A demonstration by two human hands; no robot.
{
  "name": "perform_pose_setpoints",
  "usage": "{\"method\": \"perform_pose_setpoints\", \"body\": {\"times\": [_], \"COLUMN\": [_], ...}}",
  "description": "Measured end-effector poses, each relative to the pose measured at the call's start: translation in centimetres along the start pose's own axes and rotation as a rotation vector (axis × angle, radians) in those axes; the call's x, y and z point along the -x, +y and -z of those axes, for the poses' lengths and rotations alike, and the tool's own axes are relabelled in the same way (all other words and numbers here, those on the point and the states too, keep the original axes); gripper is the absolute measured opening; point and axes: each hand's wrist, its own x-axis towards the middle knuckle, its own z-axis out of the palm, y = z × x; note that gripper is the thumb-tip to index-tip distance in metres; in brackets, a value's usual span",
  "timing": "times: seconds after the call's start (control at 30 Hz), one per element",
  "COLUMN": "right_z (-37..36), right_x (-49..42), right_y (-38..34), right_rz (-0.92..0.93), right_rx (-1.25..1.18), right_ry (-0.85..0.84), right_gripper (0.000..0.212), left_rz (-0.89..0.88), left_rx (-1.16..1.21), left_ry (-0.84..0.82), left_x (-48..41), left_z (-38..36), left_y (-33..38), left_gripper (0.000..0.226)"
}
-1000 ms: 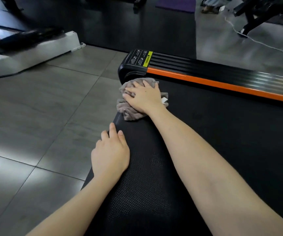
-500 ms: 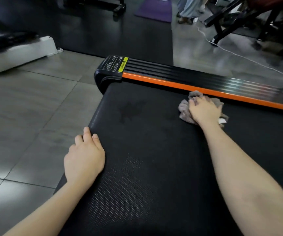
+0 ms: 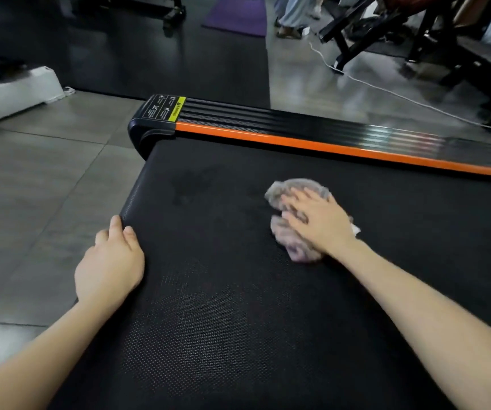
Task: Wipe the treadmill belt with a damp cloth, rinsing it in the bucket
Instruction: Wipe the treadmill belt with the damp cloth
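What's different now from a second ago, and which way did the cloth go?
The right hand, pressing the cloth, swept it from the far left corner of the belt rightward along the orange rail, then back toward the person, away from the rail. The left hand stayed resting on the belt's left edge.

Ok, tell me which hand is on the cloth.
The right hand, fingers spread flat on the cloth mid-belt. The left hand only rests on the left edge of the belt, touching no cloth.
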Motion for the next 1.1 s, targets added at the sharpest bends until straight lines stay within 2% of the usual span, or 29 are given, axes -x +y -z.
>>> {"method": "perform_pose_setpoints", "body": {"times": [0.07,0.1,0.13,0.2,0.3,0.37,0.43,0.5,0.57,0.63,0.67,0.73,0.8,0.87,0.97,1.03,1.1], "right_z": [0.3,0.1,-0.2,-1.1,-1.6,-1.5,-0.6,0.6,1.4,1.3,1.0,0.1,-0.9,-1.3,-0.6,-0.1,0.3], "right_x": [-3.8,-4.5,-4.2,-0.9,9.0,15.8,21.1,25.1,28.0,29.6,29.4,28.0,26.1,25.0,24.9,25.8,27.5], "right_y": [-1.2,-2.9,-5.2,-10.1,-14.3,-13.5,-9.1,-3.1,2.5,4.4,3.7,0.1,-4.8,-8.1,-5.4,0.1,8.2], "right_rz": [-0.207,-0.228,-0.182,0.027,0.329,0.451,0.478,0.354,0.081,-0.2,-0.267,-0.197,0.056,0.211,0.285,0.181,-0.086], "right_rx": [0.028,0.011,0.002,-0.014,-0.146,-0.217,-0.127,0.014,0.087,0.164,0.189,0.143,0.063,0.007,-0.024,0.017,0.061], "right_ry": [-0.008,0.02,0.046,0.095,0.162,0.136,0.067,0.003,-0.094,-0.106,-0.075,-0.036,-0.003,0.013,0.068,0.101,0.088], "right_gripper": [0.053,0.053,0.052,0.047,0.04,0.039,0.04,0.043,0.048,0.053,0.056,0.059,0.057,0.055,0.045,0.04,0.041], "left_rz": [0.002,0.005,0.009,0.011,-0.129,-0.283,-0.425,-0.57,-0.676,-0.713,-0.716,-0.71,-0.709,-0.722,-0.713,-0.725,-0.748], "left_rx": [-0.005,-0.006,-0.008,-0.005,-0.033,-0.028,-0.043,-0.103,-0.19,-0.247,-0.263,-0.267,-0.256,-0.268,-0.299,-0.319,-0.328], "left_ry": [-0.004,-0.017,-0.031,-0.035,0.107,0.172,0.119,-0.003,-0.111,-0.154,-0.167,-0.206,-0.235,-0.267,-0.31,-0.303,-0.289], "left_x": [0.0,0.0,0.0,-0.2,0.6,2.0,3.8,6.1,8.4,10.2,10.7,11.5,12.3,12.9,14.0,14.8,15.8], "left_z": [0.1,0.1,0.2,0.7,1.0,1.0,1.0,0.7,0.3,-0.2,-0.3,-0.1,-0.2,-0.2,-0.5,-1.0,-1.6], "left_y": [0.2,0.4,0.4,0.4,0.4,1.0,2.1,3.2,3.7,3.8,3.9,4.3,4.9,5.9,7.7,9.0,10.6], "left_gripper": [0.053,0.053,0.053,0.051,0.043,0.041,0.038,0.039,0.044,0.047,0.048,0.047,0.045,0.044,0.044,0.044,0.044]}}
